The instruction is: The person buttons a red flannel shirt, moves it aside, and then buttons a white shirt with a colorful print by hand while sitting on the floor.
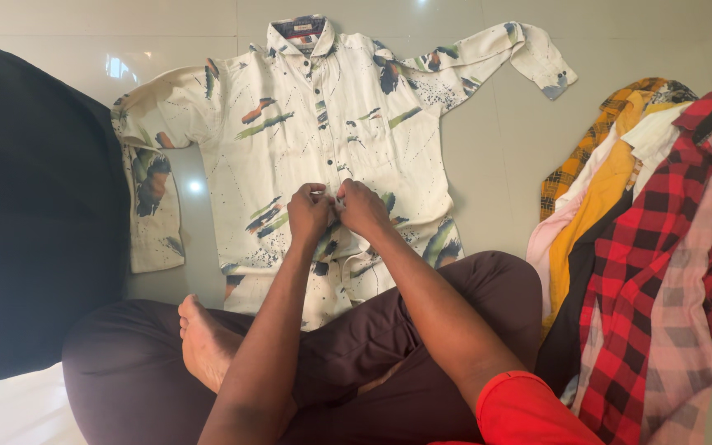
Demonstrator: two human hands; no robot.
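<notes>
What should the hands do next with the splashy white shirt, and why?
Probably fasten the button they are pinching, then move down to the next. Both the left hand and the right hand meet on the front strip of the white shirt, which lies flat on the floor. Above them the front looks closed; below them the hem lies rumpled on the lap.

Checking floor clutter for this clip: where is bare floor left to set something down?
Bare tile lies between the white printed shirt and the pile of shirts, and along the top edge. Crowded at the placket, where left hand and right hand meet.
</notes>
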